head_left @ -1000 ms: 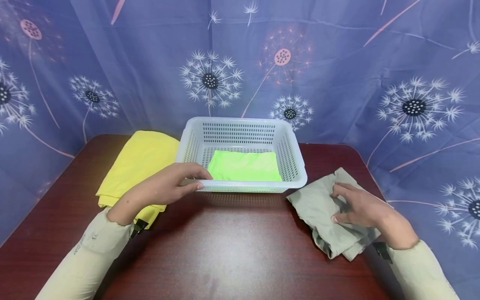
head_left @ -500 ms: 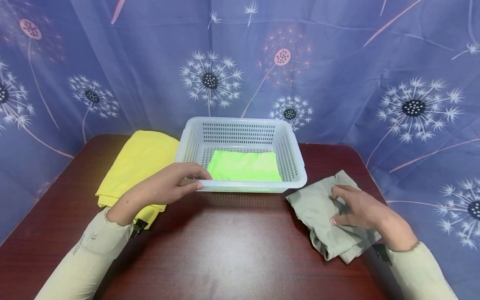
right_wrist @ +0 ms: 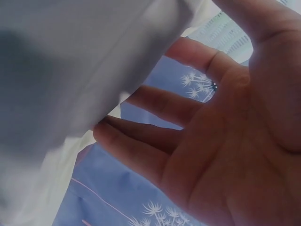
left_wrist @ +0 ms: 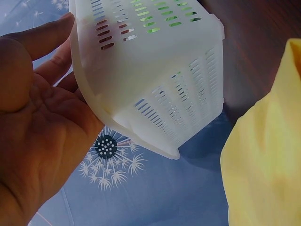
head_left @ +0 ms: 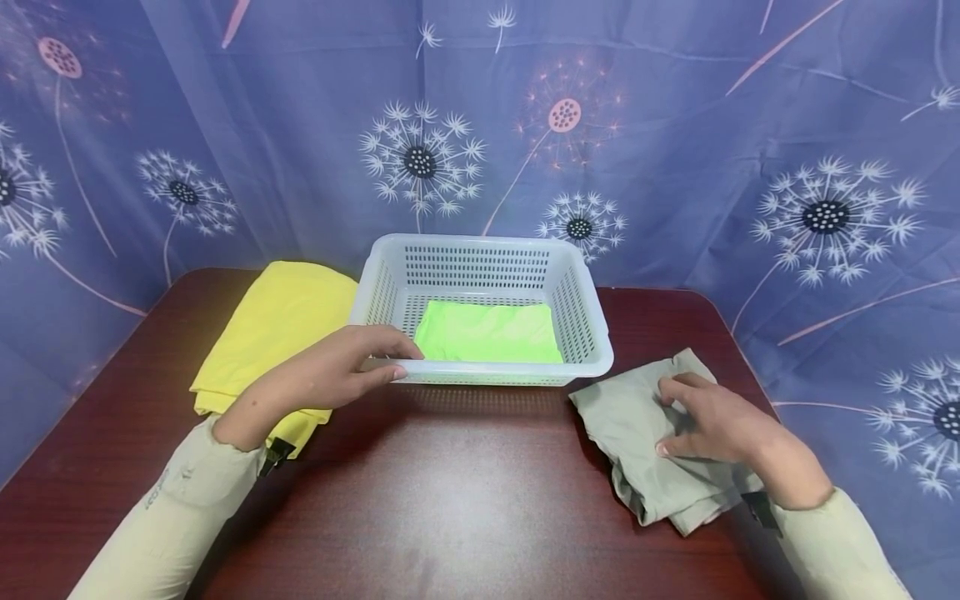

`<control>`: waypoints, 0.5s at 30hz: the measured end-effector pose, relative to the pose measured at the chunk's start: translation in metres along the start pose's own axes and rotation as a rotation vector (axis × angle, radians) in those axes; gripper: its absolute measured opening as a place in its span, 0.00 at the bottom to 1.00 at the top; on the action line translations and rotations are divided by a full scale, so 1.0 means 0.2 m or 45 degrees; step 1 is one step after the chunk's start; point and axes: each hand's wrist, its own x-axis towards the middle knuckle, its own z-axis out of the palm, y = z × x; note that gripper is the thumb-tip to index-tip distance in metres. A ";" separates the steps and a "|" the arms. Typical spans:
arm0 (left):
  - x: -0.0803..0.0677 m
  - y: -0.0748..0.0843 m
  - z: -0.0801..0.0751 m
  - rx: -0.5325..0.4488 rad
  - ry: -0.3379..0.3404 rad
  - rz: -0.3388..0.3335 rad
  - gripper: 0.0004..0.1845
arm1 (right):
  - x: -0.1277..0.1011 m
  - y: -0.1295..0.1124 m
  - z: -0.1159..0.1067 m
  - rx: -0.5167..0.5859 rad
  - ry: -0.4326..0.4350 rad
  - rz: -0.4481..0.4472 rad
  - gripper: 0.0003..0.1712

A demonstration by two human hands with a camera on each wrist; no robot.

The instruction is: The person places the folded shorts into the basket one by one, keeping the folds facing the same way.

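The left hand (head_left: pixel 341 371) rested on the near left corner of the white slotted basket (head_left: pixel 480 250), its fingers laid nearly straight along the rim and the thumb at the outer wall, steadying rather than clasping, as the left wrist view also showed; the right hand (head_left: pixel 712 421) lay on the grey-green folded cloth (head_left: pixel 637 433), which sat on the table (head_left: pixel 465 500) just to the right of the basket and near its front right corner; the fingers were slightly bent and spread over the top layer, pressing on it, and the right wrist view showed the fabric against the fingertips with the palm open, so I judged that nothing was yet pinched or lifted; a bright green cloth (head_left: pixel 487 332) lay flat and folded on the basket's floor; a yellow folded cloth (head_left: pixel 273 329) lay on the table to the left of the basket, close beside its left wall; judged from how things lay, one cloth was packed and two remained outside, the grey-green one in hand and the yellow one untouched; behind the table hung a blue curtain printed with dandelions (head_left: pixel 675 125).
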 end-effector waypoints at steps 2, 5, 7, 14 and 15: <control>0.00 0.00 0.00 -0.001 0.001 -0.004 0.13 | 0.00 0.00 0.00 -0.003 0.001 -0.002 0.34; 0.00 0.00 0.00 0.000 0.004 -0.003 0.13 | -0.01 -0.01 0.01 -0.005 0.004 -0.005 0.34; 0.00 0.00 0.00 0.000 0.005 0.000 0.13 | -0.01 -0.01 0.01 -0.009 0.009 -0.008 0.34; 0.00 0.00 0.00 0.004 0.010 0.018 0.13 | -0.02 -0.03 0.02 -0.020 0.033 -0.020 0.34; 0.00 0.00 0.00 0.003 0.010 0.016 0.13 | -0.02 -0.03 0.02 -0.019 0.033 -0.019 0.34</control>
